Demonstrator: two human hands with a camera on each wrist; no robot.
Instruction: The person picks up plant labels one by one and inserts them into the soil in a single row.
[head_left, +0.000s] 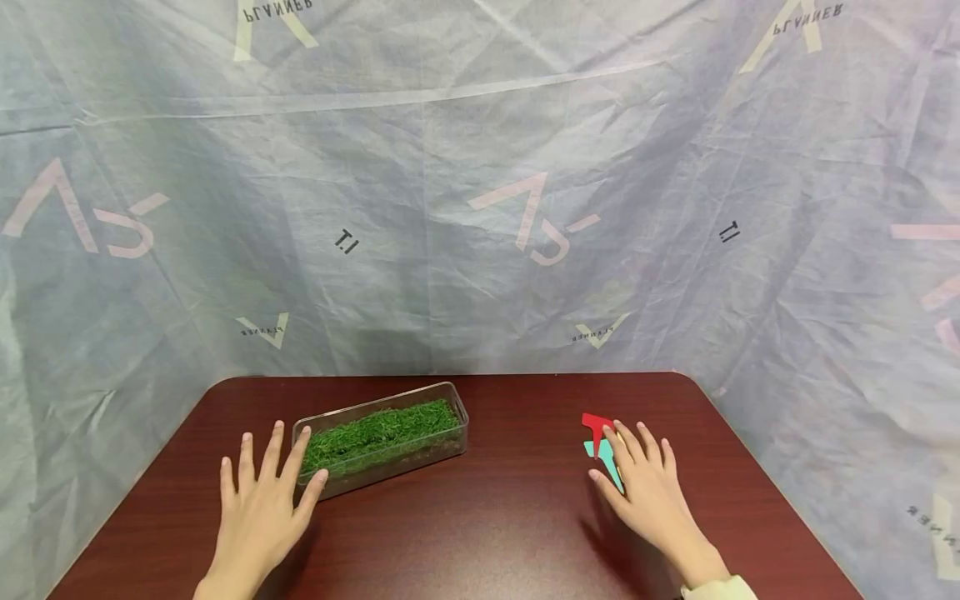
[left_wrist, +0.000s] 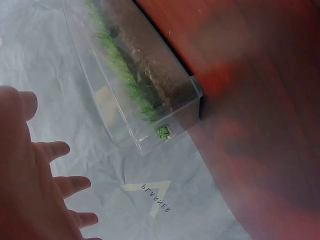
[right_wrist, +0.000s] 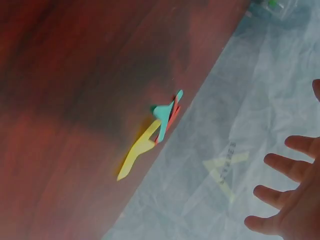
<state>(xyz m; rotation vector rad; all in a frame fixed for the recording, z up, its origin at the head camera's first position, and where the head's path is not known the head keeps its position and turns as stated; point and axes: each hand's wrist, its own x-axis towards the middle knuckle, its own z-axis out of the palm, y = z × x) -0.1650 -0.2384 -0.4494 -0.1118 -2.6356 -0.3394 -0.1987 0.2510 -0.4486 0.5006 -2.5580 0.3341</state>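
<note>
My left hand [head_left: 258, 521] hovers with spread fingers at the left end of a clear plastic box [head_left: 423, 457], its fingertips overlapping the rim in the head view. Inside the box lies green artificial grass [head_left: 382, 433]; brown soil-like material [left_wrist: 162, 82] shows beneath it in the left wrist view. My right hand [head_left: 656, 496], fingers spread and holding nothing, is above several T-shaped plant labels. A red label [head_left: 596, 422] and a teal label [head_left: 602, 452] show beside its fingertips. A yellow label [right_wrist: 134, 152], mostly hidden by the hand in the head view, touches them in the right wrist view.
The dark red-brown wooden table [head_left: 495, 533] has rounded far corners. A grey fabric sheet [head_left: 427, 208] with printed letters hangs behind it and along both sides. The box stands slightly angled near the table's far edge.
</note>
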